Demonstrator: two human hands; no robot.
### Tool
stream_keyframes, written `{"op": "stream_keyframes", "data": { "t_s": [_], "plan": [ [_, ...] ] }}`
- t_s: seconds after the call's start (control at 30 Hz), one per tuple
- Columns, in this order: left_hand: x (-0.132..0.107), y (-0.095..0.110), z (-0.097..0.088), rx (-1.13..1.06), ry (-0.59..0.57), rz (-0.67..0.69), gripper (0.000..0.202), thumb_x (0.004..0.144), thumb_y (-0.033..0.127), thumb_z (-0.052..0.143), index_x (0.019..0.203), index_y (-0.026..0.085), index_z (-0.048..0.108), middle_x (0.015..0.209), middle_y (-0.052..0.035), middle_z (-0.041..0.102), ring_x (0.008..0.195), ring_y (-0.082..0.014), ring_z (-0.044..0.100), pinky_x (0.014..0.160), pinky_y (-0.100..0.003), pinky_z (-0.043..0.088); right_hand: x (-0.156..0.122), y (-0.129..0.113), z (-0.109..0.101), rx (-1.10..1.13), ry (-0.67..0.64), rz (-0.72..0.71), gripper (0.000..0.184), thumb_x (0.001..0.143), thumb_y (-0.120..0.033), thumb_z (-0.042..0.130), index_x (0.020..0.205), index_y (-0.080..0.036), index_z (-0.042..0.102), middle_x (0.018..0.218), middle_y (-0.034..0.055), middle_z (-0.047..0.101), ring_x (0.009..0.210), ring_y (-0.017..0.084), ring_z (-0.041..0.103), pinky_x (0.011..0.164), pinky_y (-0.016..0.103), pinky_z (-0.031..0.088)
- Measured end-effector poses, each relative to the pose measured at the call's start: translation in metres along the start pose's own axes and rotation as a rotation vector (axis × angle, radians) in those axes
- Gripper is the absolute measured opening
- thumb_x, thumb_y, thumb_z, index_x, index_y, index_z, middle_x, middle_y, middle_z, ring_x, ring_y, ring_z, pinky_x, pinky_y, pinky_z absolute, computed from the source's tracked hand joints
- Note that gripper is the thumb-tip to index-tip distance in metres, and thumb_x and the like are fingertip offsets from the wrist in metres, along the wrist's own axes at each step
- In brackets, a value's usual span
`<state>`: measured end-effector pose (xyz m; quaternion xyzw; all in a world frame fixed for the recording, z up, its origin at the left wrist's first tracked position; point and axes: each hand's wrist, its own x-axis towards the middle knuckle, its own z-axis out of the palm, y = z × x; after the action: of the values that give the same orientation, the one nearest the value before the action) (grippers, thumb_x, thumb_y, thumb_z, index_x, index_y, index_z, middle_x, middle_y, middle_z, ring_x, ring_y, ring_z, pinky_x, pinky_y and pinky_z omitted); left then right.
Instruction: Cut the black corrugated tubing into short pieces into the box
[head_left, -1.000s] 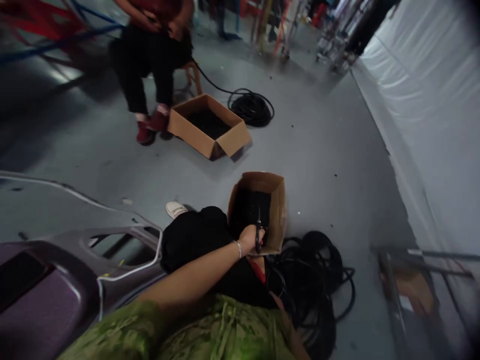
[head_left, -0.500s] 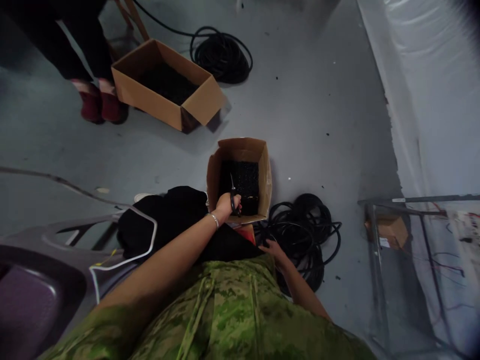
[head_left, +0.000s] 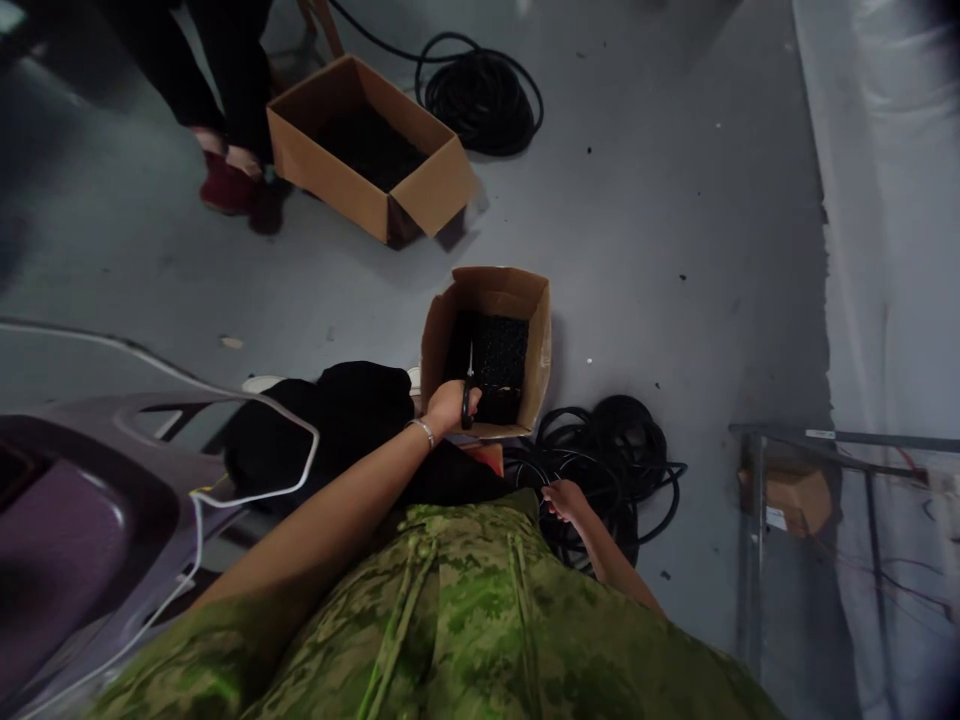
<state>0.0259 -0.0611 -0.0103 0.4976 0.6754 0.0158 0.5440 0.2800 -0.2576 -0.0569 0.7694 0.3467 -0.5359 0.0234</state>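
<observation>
My left hand [head_left: 448,405], with a bracelet at the wrist, is closed on black-handled scissors [head_left: 469,395]. Their blades point away from me, over the near side of an open cardboard box [head_left: 537,390]. Small black pieces [head_left: 501,350] cover the bottom of that box. To the right, my right hand [head_left: 568,500] has its fingers pinched at a strand of black cable beside my lap; the fingertips are small and dim. The tangled coil of black cable [head_left: 630,440] lies on the floor just beyond it.
A larger cardboard box [head_left: 330,195] with dark contents stands farther off, beside another person's legs [head_left: 232,90] and a second cable coil [head_left: 480,100]. A purple-grey chair [head_left: 67,520] with a white cord [head_left: 285,490] is at left. A metal frame [head_left: 757,530] stands at right.
My right hand has gone from spread fingers beside my lap to a pinch at the cable, slightly to the right. My left hand still holds the scissors, now turned more upright in view.
</observation>
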Motion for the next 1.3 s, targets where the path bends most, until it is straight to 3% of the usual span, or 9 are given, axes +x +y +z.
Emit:
{"op": "stream_keyframes", "data": {
  "t_s": [0.13,0.27,0.43,0.53,0.63,0.77,0.87,1.07,1.3],
  "plan": [
    [-0.003,0.002,-0.002,0.103,0.027,0.061,0.022,0.080,0.028,0.053,0.070,0.014,0.067,0.065,-0.0071,0.070,0.060,-0.0169,0.064,0.060,-0.024,0.046,-0.002,-0.008,-0.008,0.060,0.060,-0.037,0.030,0.085,-0.034,0.049,0.060,-0.020,0.054,0.049,-0.0032,0.054,0.038,0.008,0.044,0.041,0.019,0.031],
    [-0.010,0.008,0.002,0.110,0.030,0.184,0.019,0.080,0.026,0.055,0.083,0.014,0.069,0.072,-0.0062,0.070,0.069,-0.0175,0.065,0.067,-0.024,0.046,-0.012,-0.060,-0.025,0.268,0.278,-0.376,0.035,0.087,-0.046,0.047,0.066,-0.020,0.058,0.054,-0.0025,0.051,0.047,0.010,0.045,0.045,0.020,0.035],
    [-0.032,0.015,0.003,-0.138,-0.175,0.354,0.022,0.076,0.028,0.056,0.090,0.014,0.068,0.077,-0.0031,0.070,0.079,-0.0181,0.065,0.074,-0.026,0.050,-0.042,-0.141,-0.047,0.485,0.212,-0.724,0.038,0.087,-0.054,0.050,0.092,-0.019,0.065,0.063,-0.0026,0.052,0.048,0.009,0.040,0.044,0.020,0.032],
    [-0.044,0.017,0.000,-0.200,-0.225,0.427,0.029,0.076,0.031,0.058,0.098,0.013,0.067,0.082,-0.0023,0.071,0.083,-0.0192,0.064,0.077,-0.028,0.051,-0.051,-0.171,-0.049,0.559,0.150,-0.810,0.036,0.087,-0.052,0.052,0.096,-0.018,0.064,0.066,-0.0029,0.051,0.049,0.008,0.040,0.044,0.019,0.031],
    [-0.051,0.015,-0.003,-0.158,-0.152,0.501,0.029,0.074,0.026,0.062,0.100,0.014,0.066,0.089,-0.0034,0.072,0.086,-0.0193,0.064,0.082,-0.029,0.051,-0.049,-0.179,-0.045,0.553,0.129,-0.822,0.037,0.086,-0.049,0.053,0.102,-0.018,0.064,0.065,-0.0035,0.051,0.049,0.008,0.041,0.045,0.020,0.033],
    [-0.049,0.008,-0.001,-0.080,-0.086,0.595,0.038,0.073,0.020,0.065,0.111,0.015,0.064,0.101,-0.0058,0.071,0.093,-0.0204,0.064,0.089,-0.031,0.050,-0.037,-0.172,-0.040,0.495,0.182,-0.821,0.040,0.087,-0.045,0.050,0.112,-0.016,0.063,0.068,-0.0018,0.057,0.052,0.009,0.047,0.052,0.022,0.040],
    [-0.043,0.001,0.001,0.019,-0.048,0.628,0.041,0.073,0.018,0.065,0.115,0.016,0.062,0.111,-0.0083,0.068,0.102,-0.0220,0.062,0.096,-0.033,0.048,-0.026,-0.167,-0.037,0.442,0.233,-0.802,0.038,0.087,-0.042,0.050,0.110,-0.016,0.066,0.073,0.0004,0.062,0.054,0.011,0.051,0.056,0.023,0.044],
    [-0.032,-0.006,-0.003,0.226,-0.074,0.638,0.040,0.078,0.017,0.060,0.118,0.016,0.061,0.117,-0.0105,0.064,0.107,-0.0226,0.061,0.097,-0.033,0.047,-0.008,-0.174,-0.031,0.385,0.320,-0.777,0.035,0.085,-0.037,0.051,0.108,-0.017,0.069,0.077,0.0017,0.068,0.057,0.012,0.056,0.064,0.027,0.049],
    [-0.022,-0.006,-0.010,0.295,-0.090,0.535,0.035,0.081,0.021,0.058,0.115,0.015,0.061,0.114,-0.0124,0.065,0.102,-0.0245,0.064,0.092,-0.031,0.049,0.000,-0.189,-0.018,0.235,0.331,-0.750,0.035,0.087,-0.041,0.052,0.107,-0.021,0.071,0.073,0.0004,0.068,0.058,0.013,0.058,0.062,0.025,0.049]
  ]
}}
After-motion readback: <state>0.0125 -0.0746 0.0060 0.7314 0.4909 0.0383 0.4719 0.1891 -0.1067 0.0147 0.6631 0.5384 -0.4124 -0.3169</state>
